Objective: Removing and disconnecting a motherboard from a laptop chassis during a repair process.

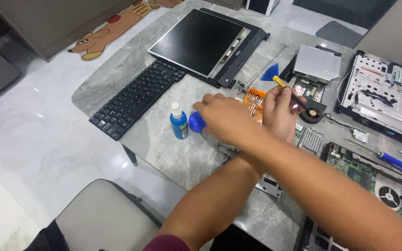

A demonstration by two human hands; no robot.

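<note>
My arms are crossed over the grey marble table (164, 139). My right hand (226, 118) reaches left and grips a round blue cap (196, 122) that sits beside a small blue bottle with a white nozzle (178, 122). My left hand (280, 114) lies further right and holds a yellow-handled brush (285, 88), its dark tip over a small black fan (313, 113). An orange case of screwdriver bits (256, 100) shows between the two hands.
A loose black keyboard (136, 97) and a detached screen panel (201, 39) lie at the far left. An open laptop chassis (387, 93), a silver drive (317, 62), a green motherboard (373, 176) and a blue-handled screwdriver (398, 163) fill the right. A grey chair (103, 218) stands near me.
</note>
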